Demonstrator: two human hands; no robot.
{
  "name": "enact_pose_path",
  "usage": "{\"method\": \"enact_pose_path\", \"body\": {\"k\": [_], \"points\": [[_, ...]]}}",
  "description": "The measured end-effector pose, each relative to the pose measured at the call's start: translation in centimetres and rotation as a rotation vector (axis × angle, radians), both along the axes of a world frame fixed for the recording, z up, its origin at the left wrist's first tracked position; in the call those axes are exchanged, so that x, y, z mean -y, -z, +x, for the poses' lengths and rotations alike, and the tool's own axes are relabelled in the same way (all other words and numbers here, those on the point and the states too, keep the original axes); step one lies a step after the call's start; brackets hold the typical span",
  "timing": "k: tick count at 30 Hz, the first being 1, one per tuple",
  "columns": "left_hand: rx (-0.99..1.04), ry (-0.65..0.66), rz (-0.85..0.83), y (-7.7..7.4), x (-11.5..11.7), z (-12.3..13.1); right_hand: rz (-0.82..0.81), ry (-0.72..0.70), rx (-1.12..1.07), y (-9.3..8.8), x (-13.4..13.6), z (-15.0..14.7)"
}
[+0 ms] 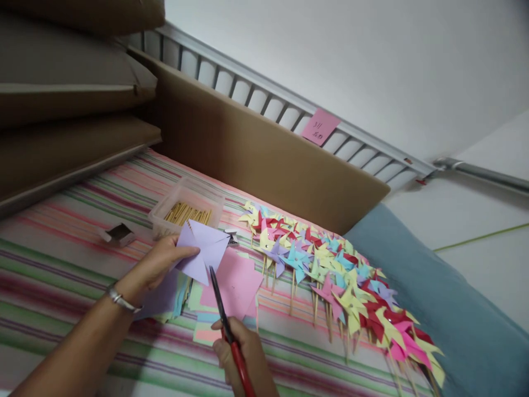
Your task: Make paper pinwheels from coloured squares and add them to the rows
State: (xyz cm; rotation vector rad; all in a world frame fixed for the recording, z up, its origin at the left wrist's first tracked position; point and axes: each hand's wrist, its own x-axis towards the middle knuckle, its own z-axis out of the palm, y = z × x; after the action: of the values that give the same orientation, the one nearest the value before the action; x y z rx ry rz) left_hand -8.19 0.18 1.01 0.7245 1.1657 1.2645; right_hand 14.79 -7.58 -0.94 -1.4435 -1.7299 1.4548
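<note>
My left hand (165,258) pinches a lilac paper square (203,242) by its left side, thumb on top. Slits run inward from the corners of the square. Red-handled scissors (223,309) are gripped in my right hand (243,353), their dark blades pointing up at the lower edge of the square. The blades look closed together. Beneath lie stacks of coloured paper, with a pink sheet (235,284) on top of one and purple paper (159,298) under my left wrist.
A clear plastic box (188,193) of thin wooden sticks (188,214) stands behind my left hand, near a small opened carton (119,234). Many paper pinwheels (297,259) on sticks lie along the right. A cardboard panel (256,160) borders the back; stacked cardboard (74,132) rises at left.
</note>
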Motion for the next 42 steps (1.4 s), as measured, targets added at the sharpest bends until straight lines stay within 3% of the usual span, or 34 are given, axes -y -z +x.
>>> {"method": "enact_pose_path", "body": {"k": [12,18,42], "points": [[-0.059,0.023,-0.053,0.3,0.3,1.3,-0.087,0.038,0.041,-0.5,0.1,0.0],[-0.005,0.059,-0.021,0.7,0.2,1.3,-0.019,0.061,0.044,-0.5,-0.2,-0.5],[-0.013,0.085,-0.022,0.9,0.3,1.5,0.008,0.044,0.075,-0.1,-0.8,-0.5]]}}
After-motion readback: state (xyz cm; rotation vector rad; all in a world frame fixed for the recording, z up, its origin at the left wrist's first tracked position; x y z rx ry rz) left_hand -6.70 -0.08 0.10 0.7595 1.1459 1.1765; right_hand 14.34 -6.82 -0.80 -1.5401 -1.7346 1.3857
